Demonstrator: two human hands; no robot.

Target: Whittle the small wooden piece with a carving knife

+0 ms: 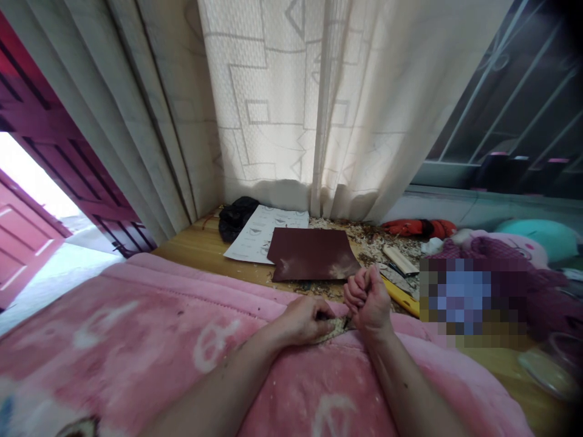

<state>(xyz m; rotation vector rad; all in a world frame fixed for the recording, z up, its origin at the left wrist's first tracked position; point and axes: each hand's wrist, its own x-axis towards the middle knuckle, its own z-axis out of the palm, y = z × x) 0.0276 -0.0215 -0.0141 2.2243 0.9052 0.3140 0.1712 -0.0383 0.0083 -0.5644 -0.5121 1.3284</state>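
My left hand (pixel 306 320) is closed in a pinch on a pale, knobbly strip that looks braided or woven (pixel 336 329). The strip lies low over the pink blanket (pixel 268 370), and its far end reaches toward my right wrist. Just to the right, my right hand (pixel 370 298) is raised a little higher in a fist with the thumb on top. Whatever its fingers hold, if anything, is hidden. Beyond both hands a dark brown sheet (pixel 314 255) lies on the wooden surface, overlapping a white printed sheet (pixel 273 230).
Pale shavings or plant scraps (pixel 364 233) litter the wood by the curtain (pixel 282 109). Right of the sheets lie a cream handle-like object (pixel 401 260) and a yellow tool (pixel 401 295). A black bag (pixel 237 217), a red bundle (pixel 419 228) and a glass dish (pixel 549 371) surround them.
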